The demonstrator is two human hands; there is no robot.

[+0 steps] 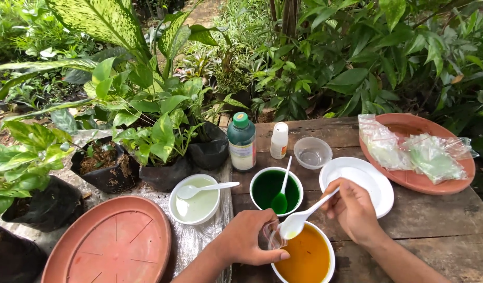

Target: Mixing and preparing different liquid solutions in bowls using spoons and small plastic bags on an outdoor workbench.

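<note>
Three white bowls of coloured liquid sit on the wooden table [435, 220]: a pale green one [195, 205], a dark green one [275, 188] and, nearest the person, an orange one [304, 258]. The right hand [353, 209] pinches the handle of a white plastic spoon [303, 217] whose bowl carries a little yellowish liquid. The left hand [246, 242] grips a small clear cup [273, 237] tilted just under the spoon's tip, both poised over the orange bowl's rim.

The cup's mouth looks narrow next to the spoon, so a fast tip could send liquid down the outside and over the fingers. The cup is also tilted, and any more lean could spill what it holds into the orange bowl. The dark green bowl, with its own spoon [282, 191] leaning out, stands close behind the working hands, so a knock from a wrist could flick green liquid across the planks. A green-capped bottle [242, 142] stands further back.
</note>
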